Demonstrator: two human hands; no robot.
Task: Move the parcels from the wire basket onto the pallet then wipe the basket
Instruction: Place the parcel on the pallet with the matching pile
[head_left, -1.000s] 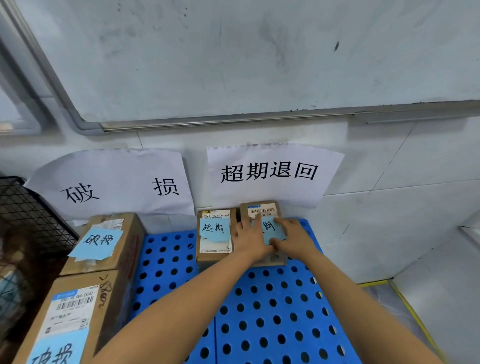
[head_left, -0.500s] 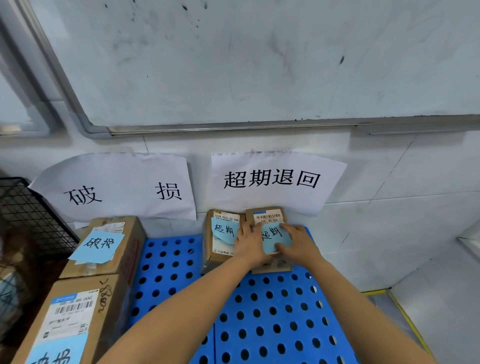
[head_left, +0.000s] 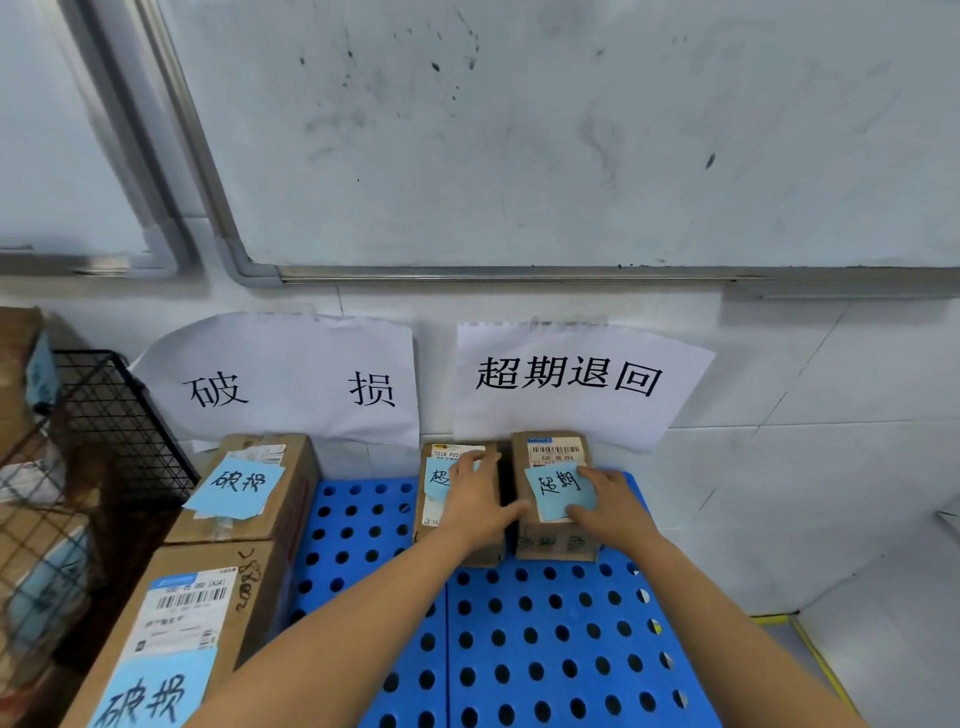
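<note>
Two small cardboard parcels stand side by side at the back of the blue perforated pallet (head_left: 545, 649), against the wall, with a narrow gap between them. My left hand (head_left: 478, 504) lies flat on the left parcel (head_left: 434, 499), covering most of its blue note. My right hand (head_left: 613, 506) rests on the right side of the right parcel (head_left: 553, 452), its fingers and thumb touching that parcel's blue note. The black wire basket (head_left: 114, 415) is at the far left, and several parcels (head_left: 31, 571) show inside it.
Two larger cardboard boxes (head_left: 249, 488) (head_left: 192, 623) with blue notes stand along the pallet's left edge. Two paper signs (head_left: 291, 384) (head_left: 571, 379) hang on the tiled wall behind. A yellow floor line (head_left: 821, 660) runs to the right of the pallet.
My left hand has shifted from the right parcel onto the left one. A gap has opened between the two parcels. The view has dropped and moved closer.
</note>
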